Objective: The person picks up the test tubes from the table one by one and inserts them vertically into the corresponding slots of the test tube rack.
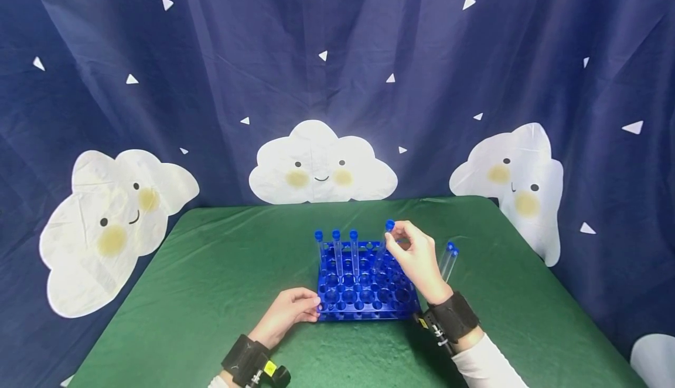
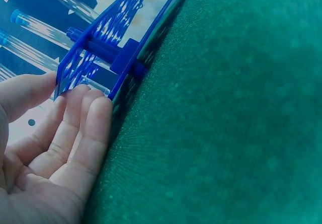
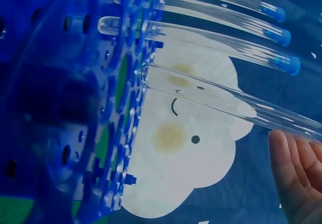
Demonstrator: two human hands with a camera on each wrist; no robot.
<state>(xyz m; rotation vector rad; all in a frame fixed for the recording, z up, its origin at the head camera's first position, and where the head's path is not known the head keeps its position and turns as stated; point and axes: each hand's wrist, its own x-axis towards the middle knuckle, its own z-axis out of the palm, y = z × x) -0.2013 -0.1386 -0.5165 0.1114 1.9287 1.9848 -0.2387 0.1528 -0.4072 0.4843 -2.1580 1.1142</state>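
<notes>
Right hand [image 1: 419, 259] grip pinching tube [image 1: 384, 246], its lower end blurred at rack [image 1: 364, 309], left hand [image 1: 287, 313] flat against rack

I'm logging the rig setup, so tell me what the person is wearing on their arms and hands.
Both hands are bare. The left wrist carries a black strap with a small black camera unit bearing a yellow label. The right wrist has a matching black strap and unit, above a white sleeve.

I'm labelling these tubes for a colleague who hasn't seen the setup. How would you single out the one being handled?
On the green table stands a blue tube rack. Three capped tubes stand in its back row; the fourth test tube, rightmost, leans, pinched near its blue cap by the right hand.
</notes>
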